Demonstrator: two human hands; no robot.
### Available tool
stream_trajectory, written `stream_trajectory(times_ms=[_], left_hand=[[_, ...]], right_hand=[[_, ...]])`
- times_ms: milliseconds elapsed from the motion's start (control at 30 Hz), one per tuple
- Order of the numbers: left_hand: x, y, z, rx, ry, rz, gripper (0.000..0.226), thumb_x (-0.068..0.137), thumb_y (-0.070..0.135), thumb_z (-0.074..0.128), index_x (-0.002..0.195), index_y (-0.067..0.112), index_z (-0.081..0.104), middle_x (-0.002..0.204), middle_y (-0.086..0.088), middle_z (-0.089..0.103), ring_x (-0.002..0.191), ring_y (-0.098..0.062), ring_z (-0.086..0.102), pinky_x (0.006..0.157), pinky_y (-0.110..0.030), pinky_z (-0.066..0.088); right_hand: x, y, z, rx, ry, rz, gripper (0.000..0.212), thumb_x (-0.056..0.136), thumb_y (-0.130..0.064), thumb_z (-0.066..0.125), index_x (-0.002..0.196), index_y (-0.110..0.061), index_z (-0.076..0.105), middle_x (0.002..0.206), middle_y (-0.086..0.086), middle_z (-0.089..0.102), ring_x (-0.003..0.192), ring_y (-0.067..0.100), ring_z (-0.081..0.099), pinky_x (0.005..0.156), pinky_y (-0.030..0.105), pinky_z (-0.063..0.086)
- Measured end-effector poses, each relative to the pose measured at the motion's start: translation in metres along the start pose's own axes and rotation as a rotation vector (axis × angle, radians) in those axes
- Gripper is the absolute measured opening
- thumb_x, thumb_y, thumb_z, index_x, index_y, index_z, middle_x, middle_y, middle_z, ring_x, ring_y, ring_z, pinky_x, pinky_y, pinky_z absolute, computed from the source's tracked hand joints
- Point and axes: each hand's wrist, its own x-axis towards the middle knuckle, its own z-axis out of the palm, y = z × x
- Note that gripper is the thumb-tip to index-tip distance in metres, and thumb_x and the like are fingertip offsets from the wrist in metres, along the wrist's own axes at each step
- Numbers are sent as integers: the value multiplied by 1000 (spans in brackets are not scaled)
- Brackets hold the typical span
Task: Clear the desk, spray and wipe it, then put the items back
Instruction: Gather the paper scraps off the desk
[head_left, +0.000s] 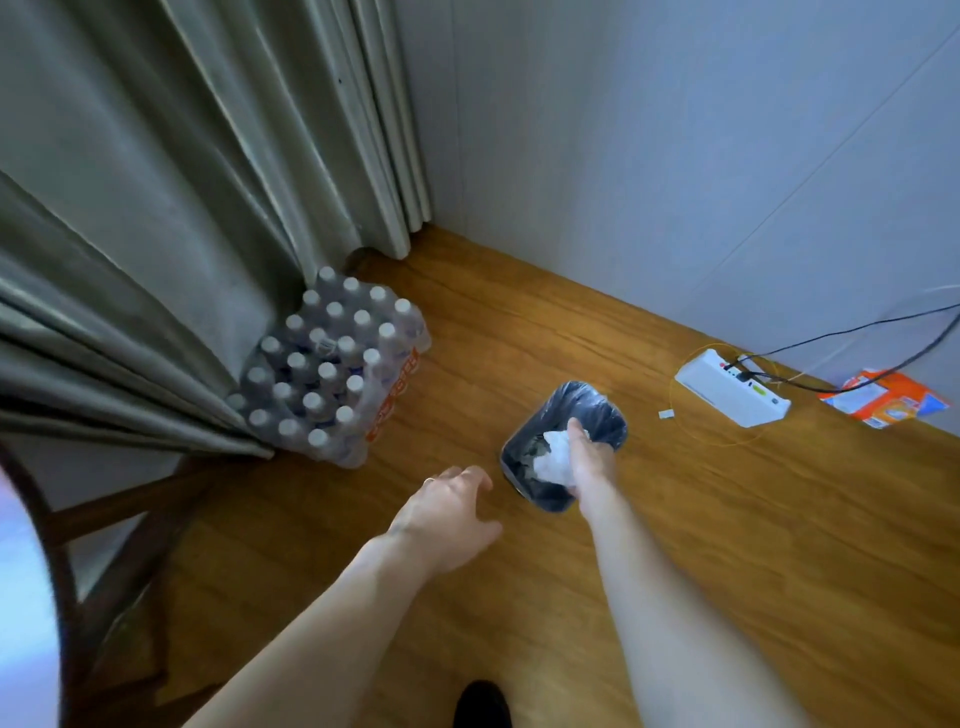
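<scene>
Over the bin (608, 410) on the wood floor (727, 545) — that's where your right hand (584, 457) was, fingers curled round a crumpled white wad (556, 454), likely the used wipe, held right above the black-lined opening. Your left hand (447, 506) hung spread and relaxed just beside the bin, gripping nothing. The desk itself wasn't in view, so I couldn't tell its state; only a dark chair frame (104, 519) showed at the left. Judged step: binning the wipe after wiping. To do it well, you needed the wad centred over the liner and low before letting go — the bin is small, and a drop from the rim side could miss. Steadying the bin with the free hand would have helped. A shrink-wrapped pack of water bottles (332, 364) sat by the curtain (156, 182), well apart; a white power strip (732, 395) with cables lay near the wall.
</scene>
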Motion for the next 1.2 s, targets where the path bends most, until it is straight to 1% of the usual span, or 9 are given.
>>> stream_trajectory(times_ms=[100, 300, 500, 600, 700, 800, 967, 1100, 1200], left_hand=[[8, -2, -1, 7, 4, -8, 54, 86, 42, 68, 135, 34, 46, 143, 4, 47, 128, -18, 47, 97, -33, 51], [1, 3, -10, 10, 18, -18, 54, 87, 41, 67, 136, 32, 46, 137, 6, 49, 124, -15, 47, 92, -28, 51], [-36, 19, -39, 16, 84, -28, 51, 86, 37, 67, 133, 30, 49, 134, 6, 50, 123, -16, 47, 91, -27, 51], [-66, 25, -67, 8, 139, -37, 54, 84, 34, 68, 135, 28, 49, 133, 4, 52, 123, -17, 48, 95, -31, 52], [-105, 26, -100, -2, 209, -55, 57, 83, 32, 70, 135, 26, 49, 133, 3, 53, 124, -17, 48, 99, -31, 49], [-150, 20, -133, -43, 283, -85, 56, 82, 30, 71, 134, 27, 51, 132, 3, 54, 124, -16, 50, 99, -28, 49], [-246, -3, -187, -112, 360, -127, 51, 77, 30, 69, 125, 24, 55, 122, 2, 58, 114, -20, 54, 91, -30, 49], [-334, -31, -216, -147, 435, -159, 38, 78, 32, 66, 112, 20, 54, 116, -2, 61, 109, -24, 57, 84, -31, 46], [-405, -62, -226, -174, 473, -208, 54, 78, 34, 70, 126, 17, 53, 122, -2, 61, 113, -22, 56, 86, -29, 43]], right_hand=[[13, -6, 0, 6, -11, 10, 69, 95, -58, 53, 147, -14, 43, 144, 9, 52, 127, 37, 51, 108, 57, 41], [-11, -11, -1, -109, -26, -74, 44, 99, -48, 52, 125, -12, 56, 122, 8, 60, 109, 33, 58, 93, 44, 45], [-93, -19, 8, -571, -105, -372, 49, 99, -41, 57, 141, -17, 54, 140, 3, 60, 125, 25, 58, 98, 31, 44], [-142, -30, 12, -729, -110, -463, 48, 98, -40, 58, 140, -17, 55, 137, 7, 62, 125, 28, 58, 101, 35, 48], [-198, -45, 18, -807, -152, -536, 51, 97, -40, 58, 143, -19, 52, 138, 8, 61, 125, 29, 58, 100, 35, 47], [-260, -59, 26, -847, -187, -624, 49, 96, -42, 57, 141, -22, 54, 137, 6, 62, 121, 27, 60, 89, 33, 46], [-375, -57, 39, -874, -279, -773, 49, 97, -45, 58, 142, -28, 51, 144, 0, 56, 130, 23, 55, 99, 37, 49], [-471, -39, 53, -923, -339, -898, 46, 97, -44, 57, 139, -25, 55, 140, 1, 59, 127, 23, 56, 100, 37, 49], [-540, -13, 64, -962, -416, -967, 50, 96, -42, 57, 141, -22, 54, 142, 3, 58, 130, 23, 54, 104, 36, 46]])
